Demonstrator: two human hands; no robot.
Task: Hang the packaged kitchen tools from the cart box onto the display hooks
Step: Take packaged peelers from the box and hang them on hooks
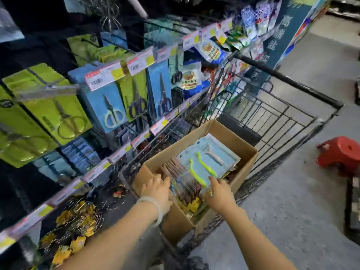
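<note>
Both hands down in an open cardboard box (196, 137) riding in a black wire cart (272, 106), hard against the display shelving on the left.

Left hand (158, 189), pale bangle (155, 207) on the wrist, at the box's near-left corner, fingers spread flat against a row of upright brown-backed packs (185, 180). Not closed round anything; pressing or parting them, palm down.

Right hand (220, 193) at the box's near edge, fingers loosely extended onto the lower edge of a pale blue blister pack (210, 162) with two lime-green tools sealed inside. Touching the pack for certain; whether actually pinching it, cannot tell, thumb hidden beneath.

Blue pack lying flat on top of the stack, filling the middle and far-right part of the box; another like it just underneath, toward the far corner. Small yellow-tagged items (191, 204) crammed in at the near edge, between the two wrists.

On the shelving: packaged scissors on hooks, green-carded ones (58, 112) far left, blue-carded ones (109, 106) beside them, more green and blue further along. Price tags (103, 75) clipped at the hook ends. Wire whisks with yellow tags (78, 227) heaped on the lower shelf by the left forearm.

Red plastic stool (341, 154) on the grey floor (292, 191), well apart to the right of the cart.
</note>
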